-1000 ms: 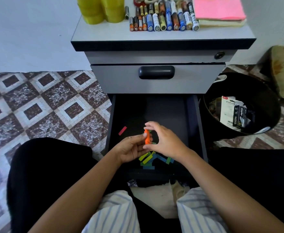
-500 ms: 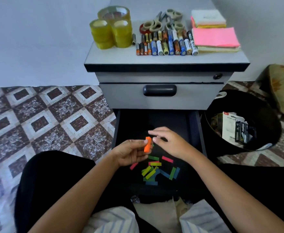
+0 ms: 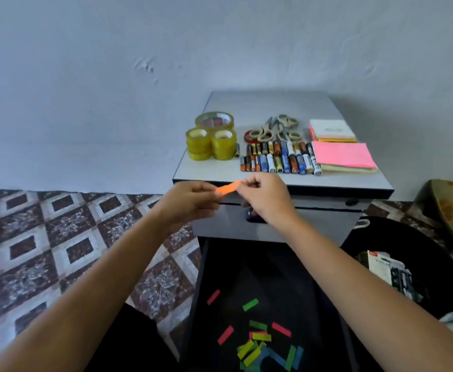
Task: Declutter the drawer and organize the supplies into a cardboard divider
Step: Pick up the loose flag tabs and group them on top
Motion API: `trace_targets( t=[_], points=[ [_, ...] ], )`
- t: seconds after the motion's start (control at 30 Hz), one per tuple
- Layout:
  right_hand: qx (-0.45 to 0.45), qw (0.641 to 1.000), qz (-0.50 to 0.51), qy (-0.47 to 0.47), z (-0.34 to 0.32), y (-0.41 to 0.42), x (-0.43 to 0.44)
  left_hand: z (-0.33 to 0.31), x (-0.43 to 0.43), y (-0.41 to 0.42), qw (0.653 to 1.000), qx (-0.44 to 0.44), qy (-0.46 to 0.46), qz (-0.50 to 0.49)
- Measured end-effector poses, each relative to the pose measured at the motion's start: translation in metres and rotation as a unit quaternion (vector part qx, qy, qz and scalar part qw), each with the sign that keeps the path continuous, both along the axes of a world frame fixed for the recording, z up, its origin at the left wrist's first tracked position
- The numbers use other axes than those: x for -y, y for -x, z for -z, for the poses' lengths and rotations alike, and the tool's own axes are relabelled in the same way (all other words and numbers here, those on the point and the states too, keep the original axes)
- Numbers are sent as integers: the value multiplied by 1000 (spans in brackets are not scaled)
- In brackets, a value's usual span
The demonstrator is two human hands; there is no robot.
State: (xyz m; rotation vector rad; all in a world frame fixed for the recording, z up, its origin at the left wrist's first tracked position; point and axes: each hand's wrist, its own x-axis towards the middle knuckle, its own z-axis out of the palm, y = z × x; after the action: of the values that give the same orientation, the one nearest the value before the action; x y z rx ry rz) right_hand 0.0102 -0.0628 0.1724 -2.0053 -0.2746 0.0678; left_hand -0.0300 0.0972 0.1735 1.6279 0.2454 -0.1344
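While loose coloured strips litter open drawer at frame bottom, left hand and right hand both pinch orange strip at frame centre, before cabinet.

Bare left hand and right hand on bare forearms; black fabric, likely trousers, covers the leg at 7 o'clock
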Motion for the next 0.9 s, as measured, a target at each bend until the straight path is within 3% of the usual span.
trace_targets(
  t=[0.17,0.47,0.7,0.9],
  points=[
    [-51,998,39,-8,-34,-27,-49,-36,-29,-36,982,47,-158,-94],
    [-38,982,47,179,-31,-58,-92,-28,-49,-76,925,-8,-358,-124],
    [-8,981,14,194,-38,-58,-87,-26,-54,-81,920,-9,-374,-116],
    [-3,993,-14,118,-43,-21,-37,-27,-40,-31,893,125,-416,-115]
  ],
)
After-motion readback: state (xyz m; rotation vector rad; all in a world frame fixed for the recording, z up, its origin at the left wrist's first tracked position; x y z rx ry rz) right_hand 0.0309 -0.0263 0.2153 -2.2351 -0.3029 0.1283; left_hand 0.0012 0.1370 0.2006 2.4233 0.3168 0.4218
